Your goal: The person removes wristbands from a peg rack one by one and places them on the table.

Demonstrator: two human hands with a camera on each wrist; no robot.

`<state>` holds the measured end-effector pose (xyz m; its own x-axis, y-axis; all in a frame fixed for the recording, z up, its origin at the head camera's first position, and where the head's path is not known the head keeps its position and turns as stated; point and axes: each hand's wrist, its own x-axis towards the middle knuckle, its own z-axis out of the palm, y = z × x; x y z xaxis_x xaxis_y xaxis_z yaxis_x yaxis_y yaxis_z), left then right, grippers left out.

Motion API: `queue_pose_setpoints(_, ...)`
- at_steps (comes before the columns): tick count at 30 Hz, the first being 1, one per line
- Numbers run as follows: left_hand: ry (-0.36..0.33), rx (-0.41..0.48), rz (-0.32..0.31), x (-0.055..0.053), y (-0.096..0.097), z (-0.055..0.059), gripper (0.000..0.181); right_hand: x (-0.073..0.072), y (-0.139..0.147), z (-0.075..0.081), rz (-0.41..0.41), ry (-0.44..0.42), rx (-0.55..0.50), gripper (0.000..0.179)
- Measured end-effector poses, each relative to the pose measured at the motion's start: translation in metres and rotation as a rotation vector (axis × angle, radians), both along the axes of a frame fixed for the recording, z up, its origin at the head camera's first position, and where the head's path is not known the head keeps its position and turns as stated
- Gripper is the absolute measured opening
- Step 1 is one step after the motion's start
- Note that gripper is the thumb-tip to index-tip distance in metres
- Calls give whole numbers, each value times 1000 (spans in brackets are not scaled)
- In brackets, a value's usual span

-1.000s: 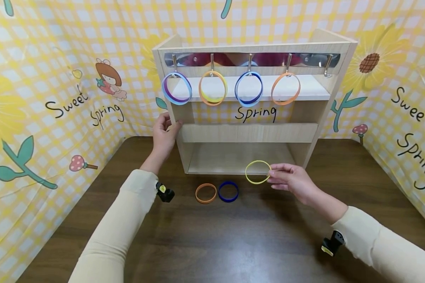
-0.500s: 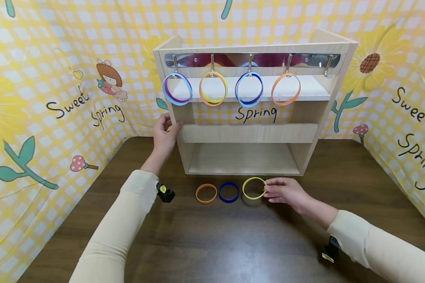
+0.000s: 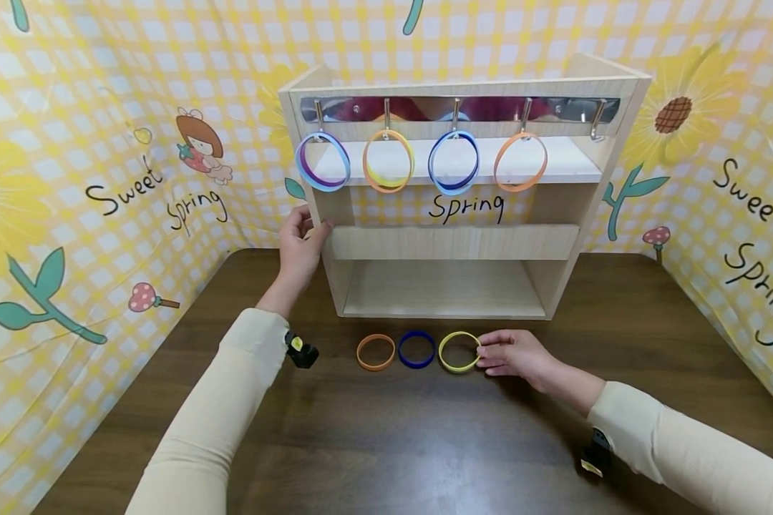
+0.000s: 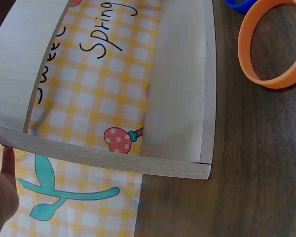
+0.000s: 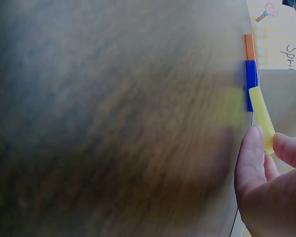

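Observation:
My right hand (image 3: 515, 357) pinches the right edge of a yellow silicone wristband (image 3: 459, 370) between thumb and fingers, low over the table. In the right wrist view this yellow wristband (image 5: 262, 118) is tilted, its far end overlapping the blue one. A dark blue wristband (image 3: 416, 365) lies flat just left of it, and an orange wristband (image 3: 375, 368) lies left of that. My left hand (image 3: 300, 247) grips the left side panel of a small wooden shelf (image 3: 454, 242), thumb at the front edge; only part of that hand (image 4: 5, 192) shows in the left wrist view.
Along the shelf's top runs a metal hook rail (image 3: 489, 109). Light blue and purple, orange and yellow, blue, and orange wristbands hang from its hooks; the bare hook (image 3: 597, 121) is at the right end. Yellow checked cloth (image 3: 71, 107) stands behind and beside the brown table (image 3: 361, 443).
My right hand has brought the yellow wristband down and slightly left, from in front of the shelf's base to beside the blue one. My left hand has stayed on the shelf.

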<state>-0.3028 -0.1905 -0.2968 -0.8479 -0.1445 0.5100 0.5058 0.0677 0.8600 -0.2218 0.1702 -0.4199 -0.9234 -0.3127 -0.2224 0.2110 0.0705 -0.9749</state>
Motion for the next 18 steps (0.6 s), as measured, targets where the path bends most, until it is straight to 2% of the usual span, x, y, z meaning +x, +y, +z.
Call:
queue_pose_setpoints(8, -8, -11, 5, 0, 1, 2, 36, 0, -1, -1, 13, -4, 14, 39)
queue_pose_setpoints(13, 8, 2, 3, -2, 0, 0, 38, 1, -5, 0, -3, 15, 62, 38)
queue_pose_setpoints(18, 13, 12, 7, -3, -1, -1, 30, 2, -9, 2, -23, 26, 114, 37)
